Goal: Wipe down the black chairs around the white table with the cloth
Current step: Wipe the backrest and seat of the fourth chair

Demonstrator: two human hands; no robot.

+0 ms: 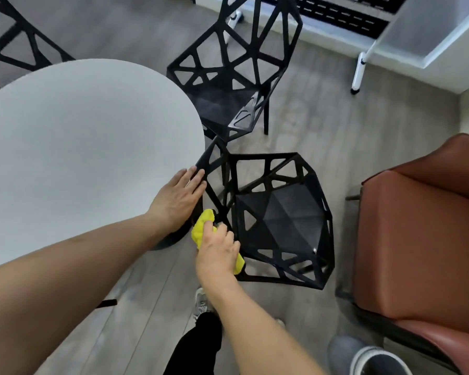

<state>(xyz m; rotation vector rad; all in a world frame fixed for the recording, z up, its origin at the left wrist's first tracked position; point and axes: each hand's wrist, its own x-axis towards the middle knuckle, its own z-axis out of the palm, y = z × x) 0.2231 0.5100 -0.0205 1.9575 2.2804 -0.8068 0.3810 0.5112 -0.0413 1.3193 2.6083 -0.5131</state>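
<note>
Gripping yellow cloth (201,230) (bunched), right hand (218,251), black chair (279,215), left hand (178,196) steadying

Grey plank floor (322,125), brown padded seat (423,239), white-framed panel (428,31)

Yellow cloth (201,228) bunched against black lattice chair (279,212), beside white table (79,147)

light: even, soft indoor | shadows: faint under desk (65,144) | glare: none | blur: slight overall | distortion: wide-angle bending beyond desk
</note>
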